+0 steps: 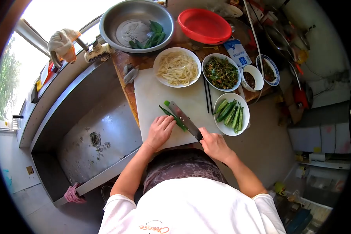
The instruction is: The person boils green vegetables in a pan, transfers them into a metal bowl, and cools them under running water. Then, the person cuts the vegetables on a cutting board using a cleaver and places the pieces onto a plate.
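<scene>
On the white cutting board [148, 93] lies a long green vegetable [168, 111], pressed down by the closed fingers of my left hand [160, 130]. My right hand [214, 144] grips the dark handle of a knife [185, 120], whose blade lies over the vegetable, close beside my left fingertips. A green cut end [167, 103] shows near the blade's tip. Right of the board is a white bowl of okra-like green pods [233, 115]. Black chopsticks [208, 95] rest on the board between the knife and the bowls.
Behind the board stand a bowl of pale shreds [177, 67], a bowl of chopped greens [221, 73], a small white bowl [252, 78] and a patterned dish [268, 71]. A metal basin [117, 23] and red basin [204, 26] sit farther back. The metal sink [97, 136] is left.
</scene>
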The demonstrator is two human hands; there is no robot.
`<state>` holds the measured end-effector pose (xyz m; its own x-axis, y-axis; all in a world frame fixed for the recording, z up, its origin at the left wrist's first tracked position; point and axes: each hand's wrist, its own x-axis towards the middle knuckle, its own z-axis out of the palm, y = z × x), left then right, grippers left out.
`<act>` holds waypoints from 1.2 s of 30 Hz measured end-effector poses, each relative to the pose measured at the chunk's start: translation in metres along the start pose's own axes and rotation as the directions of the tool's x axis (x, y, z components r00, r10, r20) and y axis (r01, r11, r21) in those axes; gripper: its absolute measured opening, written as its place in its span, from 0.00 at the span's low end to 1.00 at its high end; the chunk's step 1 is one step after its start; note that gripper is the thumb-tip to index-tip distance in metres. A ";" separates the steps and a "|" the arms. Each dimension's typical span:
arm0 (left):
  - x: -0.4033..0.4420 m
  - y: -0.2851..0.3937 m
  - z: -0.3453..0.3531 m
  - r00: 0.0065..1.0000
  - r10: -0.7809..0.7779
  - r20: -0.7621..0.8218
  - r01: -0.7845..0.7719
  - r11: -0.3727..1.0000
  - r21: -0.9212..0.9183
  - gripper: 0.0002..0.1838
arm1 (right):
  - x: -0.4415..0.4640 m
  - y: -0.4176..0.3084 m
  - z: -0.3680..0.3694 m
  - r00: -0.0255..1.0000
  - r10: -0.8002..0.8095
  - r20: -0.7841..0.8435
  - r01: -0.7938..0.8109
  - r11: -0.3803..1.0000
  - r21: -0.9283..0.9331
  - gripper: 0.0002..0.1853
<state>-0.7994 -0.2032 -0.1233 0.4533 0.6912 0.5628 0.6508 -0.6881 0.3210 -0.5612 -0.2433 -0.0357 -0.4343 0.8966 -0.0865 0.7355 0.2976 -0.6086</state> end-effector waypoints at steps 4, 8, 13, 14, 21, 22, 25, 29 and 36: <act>0.000 -0.005 0.000 1.000 -0.002 0.027 0.002 1.000 0.000 0.10 | 0.008 0.002 -0.003 0.999 -0.010 0.048 0.010 1.000 -0.005 0.18; -0.001 -0.006 0.001 0.999 -0.015 0.048 0.015 1.000 -0.003 0.10 | 0.013 0.002 -0.004 0.997 -0.039 0.069 0.040 0.999 -0.009 0.18; -0.002 -0.007 0.003 0.999 -0.011 0.051 0.012 1.000 -0.020 0.11 | 0.019 -0.003 -0.005 0.995 -0.048 0.089 0.050 0.999 -0.014 0.18; -0.001 -0.007 0.002 0.999 -0.007 0.045 0.008 1.000 -0.018 0.11 | 0.020 -0.004 -0.005 0.995 -0.048 0.090 0.050 0.999 -0.018 0.18; 0.002 -0.008 -0.001 0.998 0.010 0.067 -0.008 1.000 -0.028 0.11 | 0.028 -0.003 -0.002 0.993 -0.049 0.112 0.057 0.996 -0.073 0.18; 0.002 -0.007 -0.001 0.998 0.008 0.065 -0.006 0.999 -0.032 0.11 | 0.028 -0.002 -0.002 0.992 -0.058 0.112 0.067 0.995 -0.077 0.18; 0.002 -0.009 0.000 0.998 0.007 0.070 -0.004 0.999 -0.044 0.11 | 0.032 0.000 -0.005 0.987 -0.038 0.157 0.049 0.997 -0.064 0.19; -0.001 -0.007 0.004 0.995 -0.027 0.096 0.031 0.999 -0.035 0.11 | 0.045 0.000 0.011 0.988 -0.073 0.138 0.089 0.990 -0.112 0.22; 0.001 -0.007 -0.003 0.998 -0.042 0.046 0.041 0.999 0.028 0.10 | 0.016 0.014 0.009 0.990 0.035 0.139 -0.024 0.996 -0.082 0.24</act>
<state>-0.8056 -0.1982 -0.1226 0.4531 0.7290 0.5130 0.6853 -0.6529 0.3226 -0.5631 -0.2277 -0.0528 -0.4765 0.8521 -0.2167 0.7859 0.3023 -0.5394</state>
